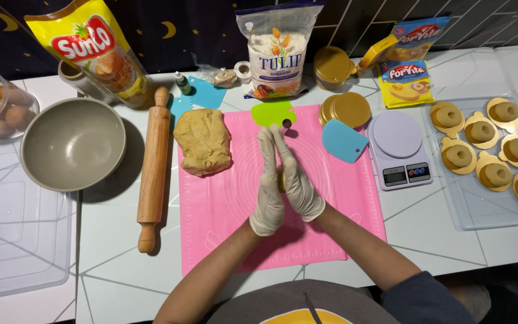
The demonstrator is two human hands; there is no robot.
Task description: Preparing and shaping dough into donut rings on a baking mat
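Observation:
My left hand (pixel 268 189) and my right hand (pixel 298 180), both in white gloves, are pressed palm to palm above the pink silicone mat (pixel 223 210). A small piece of tan dough (pixel 281 180) peeks out between the palms. A large lump of the same dough (pixel 202 141) lies on the mat's far left corner, a hand's width from my left hand.
A wooden rolling pin (pixel 153 168) and grey bowl (pixel 73 144) lie left of the mat. Green (pixel 274 113) and blue scrapers (pixel 343 141), gold discs (pixel 346 109) and a lilac scale (pixel 398 150) sit beyond. A clear tray (pixel 469 204) at right holds several shaped dough pieces. Flour bag (pixel 279 51), oil pouch, eggs at back.

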